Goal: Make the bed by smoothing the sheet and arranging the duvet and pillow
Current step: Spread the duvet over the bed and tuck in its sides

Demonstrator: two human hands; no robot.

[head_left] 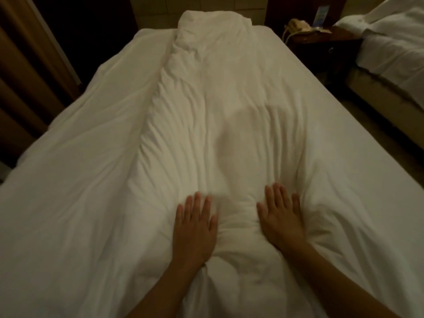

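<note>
As my left hand [195, 228] and right hand [281, 219] press flat, the duvet [218, 99] bunches between them. Its ridge runs to top centre.

Two hands [195, 228] [281, 222] — one duvet [206, 111] — two beds [344, 157] [394, 42].

The head camera looks down along the bed [344, 157] from close above, far end at twelve o'clock.

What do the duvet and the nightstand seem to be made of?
Duvet: soft white woven cloth, probably cotton, matt; it bunches into fine creases. Nightstand: dark brown, likely wood or veneer; too dim to be sure.
</note>
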